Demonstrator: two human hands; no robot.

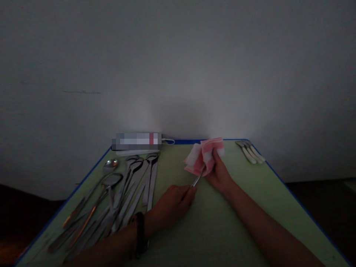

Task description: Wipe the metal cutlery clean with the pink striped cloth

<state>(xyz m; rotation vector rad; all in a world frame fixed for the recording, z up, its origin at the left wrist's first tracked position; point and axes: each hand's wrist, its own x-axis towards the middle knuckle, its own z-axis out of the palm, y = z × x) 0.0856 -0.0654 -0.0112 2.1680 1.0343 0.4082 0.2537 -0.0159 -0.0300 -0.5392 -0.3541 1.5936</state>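
Note:
My left hand (176,202), with a dark band on its wrist, is closed on the thin metal handle of a utensil (197,180). The far end of that utensil is hidden inside a pink and white cloth (204,155). My right hand (219,172) grips the cloth, wrapped around the utensil's end, with the thumb on top. Left of my hands, many metal spoons and other cutlery (136,165) lie in a loose pile on the green table. At the far right corner lie several utensils with white handles (251,154), side by side.
The green table (230,230) has a blue edge and stands against a grey wall. A blurred-out box-like object (137,141) with a white cable (169,141) sits at the back left edge, behind the spoons.

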